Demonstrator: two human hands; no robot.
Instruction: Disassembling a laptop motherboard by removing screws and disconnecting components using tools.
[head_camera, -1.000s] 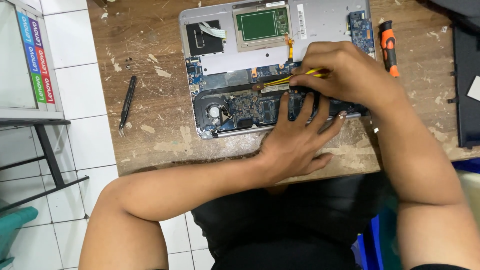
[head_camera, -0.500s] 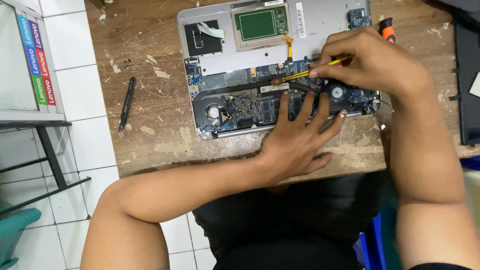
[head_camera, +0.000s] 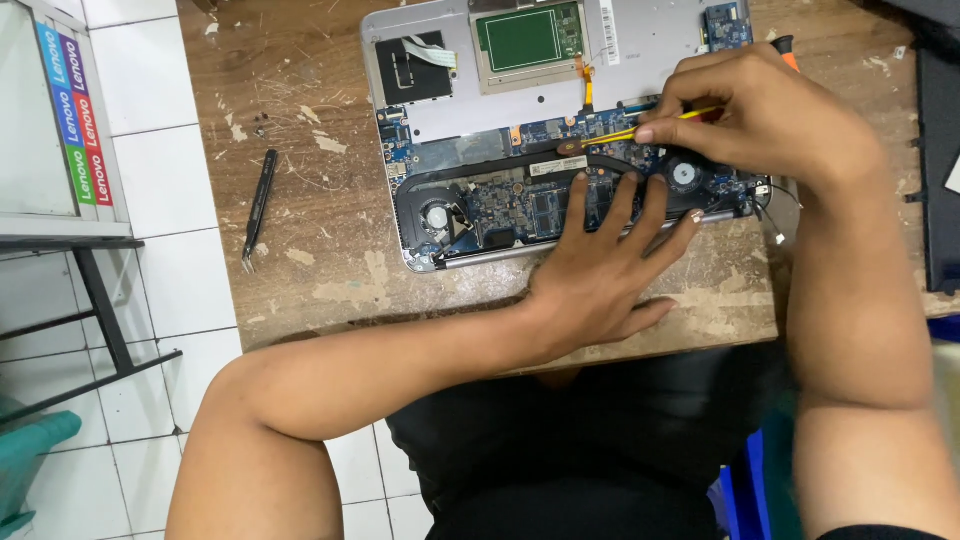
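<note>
From the head view, our left hand lies flat, fingers spread, on the near edge of the opened silver laptop with its blue circuit board bared on the scuffed wooden worktop; our right hand pinches a thin yellow-handled tool over the board. Black tweezers lie left.

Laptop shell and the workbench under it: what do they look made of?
Laptop shell: seemingly metal or metal-look plastic, matte silver, smooth, evenly grey. Workbench: apparently wood or wood-veneer board, brown, worn; pale chipped patches and scratches show. Left hand rests across both.
</note>
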